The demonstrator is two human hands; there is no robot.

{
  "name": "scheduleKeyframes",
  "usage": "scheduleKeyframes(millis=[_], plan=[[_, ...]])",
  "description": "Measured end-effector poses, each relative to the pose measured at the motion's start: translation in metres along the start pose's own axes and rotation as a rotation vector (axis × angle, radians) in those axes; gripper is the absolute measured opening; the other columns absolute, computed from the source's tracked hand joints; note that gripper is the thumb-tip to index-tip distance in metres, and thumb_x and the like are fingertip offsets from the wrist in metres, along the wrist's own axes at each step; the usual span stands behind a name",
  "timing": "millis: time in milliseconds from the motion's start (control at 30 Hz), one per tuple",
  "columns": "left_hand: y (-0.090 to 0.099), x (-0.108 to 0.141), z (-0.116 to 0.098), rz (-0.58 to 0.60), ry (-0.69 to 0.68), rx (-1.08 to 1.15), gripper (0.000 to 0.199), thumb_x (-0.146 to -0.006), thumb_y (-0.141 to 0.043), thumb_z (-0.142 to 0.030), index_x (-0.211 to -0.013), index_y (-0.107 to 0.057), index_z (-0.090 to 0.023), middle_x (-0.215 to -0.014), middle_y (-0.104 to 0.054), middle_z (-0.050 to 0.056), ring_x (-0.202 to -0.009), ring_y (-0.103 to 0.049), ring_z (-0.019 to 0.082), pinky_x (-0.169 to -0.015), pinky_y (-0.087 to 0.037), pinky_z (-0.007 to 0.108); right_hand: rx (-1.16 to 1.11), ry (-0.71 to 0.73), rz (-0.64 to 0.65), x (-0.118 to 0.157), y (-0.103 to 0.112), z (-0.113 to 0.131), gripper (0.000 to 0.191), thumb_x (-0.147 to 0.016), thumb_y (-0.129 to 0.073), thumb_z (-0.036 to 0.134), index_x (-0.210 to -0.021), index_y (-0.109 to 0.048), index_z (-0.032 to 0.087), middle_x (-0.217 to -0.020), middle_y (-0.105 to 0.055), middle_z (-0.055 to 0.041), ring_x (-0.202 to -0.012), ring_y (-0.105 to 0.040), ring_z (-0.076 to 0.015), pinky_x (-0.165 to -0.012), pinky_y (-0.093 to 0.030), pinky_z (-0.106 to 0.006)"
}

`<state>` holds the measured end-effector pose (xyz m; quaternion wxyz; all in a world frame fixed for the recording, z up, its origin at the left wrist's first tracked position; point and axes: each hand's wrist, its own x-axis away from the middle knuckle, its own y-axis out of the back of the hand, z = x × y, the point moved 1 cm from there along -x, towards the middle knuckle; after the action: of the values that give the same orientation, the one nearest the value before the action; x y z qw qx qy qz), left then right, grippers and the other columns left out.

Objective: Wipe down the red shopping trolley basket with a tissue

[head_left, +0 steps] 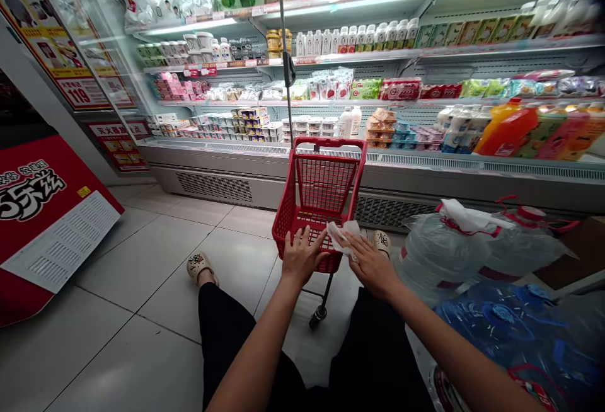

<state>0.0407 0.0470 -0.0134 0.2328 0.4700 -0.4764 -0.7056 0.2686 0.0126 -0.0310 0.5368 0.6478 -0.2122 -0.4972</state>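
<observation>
A small red shopping cart stands on the floor between my legs, its mesh basket seen from above. My left hand lies at the cart's near edge with its fingers spread, nothing in it. Just right of it, my right hand holds a crumpled white tissue under its fingers, by the near right corner of the cart. What lies beneath the tissue is hidden.
Behind the cart runs an open dairy cooler with stocked shelves. Large water bottles stand close on my right, some under my forearm. A red freezer is at the left. Pale tiles cover the floor.
</observation>
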Motion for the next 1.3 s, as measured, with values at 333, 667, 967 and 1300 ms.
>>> scheduleKeyframes(millis=[333, 667, 967, 1300], plan=[[-0.002, 0.0, -0.016, -0.044, 0.048, 0.051, 0.069, -0.103, -0.049, -0.056, -0.164, -0.018, -0.045, -0.167, -0.038, 0.005, -0.15, -0.044, 0.035, -0.122, -0.023, 0.072, -0.176, -0.208, 0.017, -0.048, -0.004, -0.032, 0.06, -0.11, -0.021, 0.039, -0.169, -0.014, 0.03, -0.173, -0.026, -0.0014, -0.159, -0.025, -0.022, -0.127, -0.033, -0.046], [0.001, -0.001, -0.022, 0.002, 0.089, 0.089, 0.065, -0.105, -0.045, -0.055, -0.164, -0.021, -0.043, -0.169, -0.034, 0.007, -0.151, -0.043, 0.034, -0.121, -0.021, 0.075, -0.071, -0.05, 0.011, -0.012, -0.009, 0.001, 0.065, -0.108, -0.029, 0.029, -0.169, -0.006, 0.031, -0.173, -0.024, -0.0013, -0.159, -0.025, -0.0196, -0.128, -0.03, -0.047], [-0.003, -0.006, -0.038, 0.013, 0.091, 0.095, 0.076, -0.102, -0.051, -0.055, -0.167, -0.017, -0.036, -0.171, -0.028, 0.011, -0.153, -0.038, 0.038, -0.12, -0.018, 0.079, -0.161, -0.186, -0.06, -0.037, -0.009, -0.011, 0.065, -0.108, -0.025, 0.027, -0.169, -0.002, 0.03, -0.174, -0.02, -0.0011, -0.159, -0.025, -0.0197, -0.126, -0.034, -0.045], [-0.001, -0.007, -0.023, 0.024, -0.05, 0.096, 0.081, -0.103, -0.049, -0.054, -0.169, -0.013, -0.023, -0.174, -0.021, 0.011, -0.158, -0.03, 0.027, -0.128, -0.026, 0.056, -0.056, -0.225, -0.092, 0.001, -0.011, -0.007, 0.063, -0.109, -0.025, 0.029, -0.169, -0.006, 0.03, -0.172, -0.029, -0.0025, -0.157, -0.031, -0.0212, -0.127, -0.034, -0.048]])
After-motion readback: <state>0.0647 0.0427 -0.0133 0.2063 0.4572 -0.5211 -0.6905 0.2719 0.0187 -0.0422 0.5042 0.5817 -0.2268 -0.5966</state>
